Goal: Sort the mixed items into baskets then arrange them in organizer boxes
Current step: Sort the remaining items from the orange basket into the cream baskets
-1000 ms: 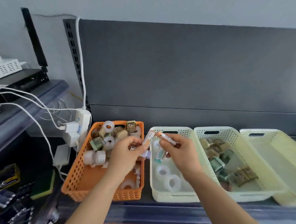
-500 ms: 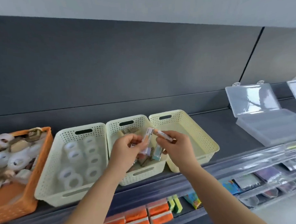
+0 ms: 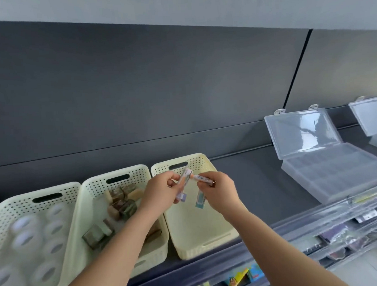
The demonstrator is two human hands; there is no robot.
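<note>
Sorting step: small tubes [image 3: 203, 178] held over the rightmost cream basket [image 3: 198, 227]
The left hand [image 3: 161, 193] pinches one, the right hand [image 3: 218, 193] grips two, just above that basket; next, probably, lower and release them inside.

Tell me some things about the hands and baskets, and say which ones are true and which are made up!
1. The left hand and the right hand both pinch small sticks. True.
2. The hands are above the tape rolls. False: they are above the right basket; the rolls lie in the left basket.
3. The clear organizer box has its lid open. True.
4. The middle basket is orange. False: it is cream, like the other two.
</note>
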